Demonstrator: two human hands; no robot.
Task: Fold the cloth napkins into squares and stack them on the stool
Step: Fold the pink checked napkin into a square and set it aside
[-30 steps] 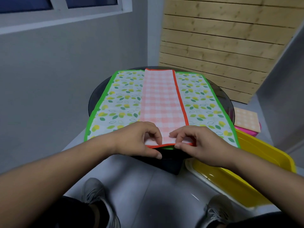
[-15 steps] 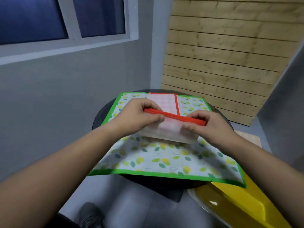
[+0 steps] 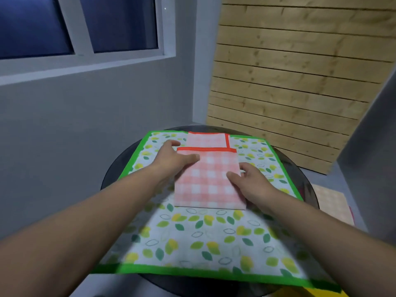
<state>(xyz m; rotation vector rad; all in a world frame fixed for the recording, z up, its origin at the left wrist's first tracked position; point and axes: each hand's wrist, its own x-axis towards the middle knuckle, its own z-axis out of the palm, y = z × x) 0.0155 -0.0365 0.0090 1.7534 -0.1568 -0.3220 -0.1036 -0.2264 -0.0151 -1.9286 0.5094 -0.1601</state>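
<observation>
The pink gingham napkin [image 3: 209, 185] lies between the two hands, folded over on itself. The upper layer's red hem runs crosswise just beyond the left thumb, and a strip of the lower layer, also hemmed in red, shows farther out past the fingertips.

The left hand [image 3: 173, 160] is spread nearly flat. Its thumb lies on the gingham close under the red hem, and its fingers reach forward off the napkin's left edge onto the leaf-print napkin [image 3: 203, 236] beneath. It grips nothing and only presses.

The right hand [image 3: 251, 182] sits at the opposite edge, a little nearer the body than the left. Its thumb rests on top of the checked cloth and its fingers lie along the right side. The frame is soft there, so I cannot tell whether those fingers are tucked under the edge to pinch it or merely lie against it.

The leaf-print napkin (green border, yellow and green leaves) is open flat under both wrists. It covers most of the round dark tabletop [image 3: 113, 176], and its near hem hangs over the rim below the forearms.

Outward of the right forearm and lower down, an orange checked napkin [image 3: 331, 203] lies folded. Under the right elbow a corner of a yellow tub [image 3: 317, 293] shows. A wooden slat panel [image 3: 289, 71] stands beyond the right hand, and a window [image 3: 64, 24] sits above and beyond the left.
</observation>
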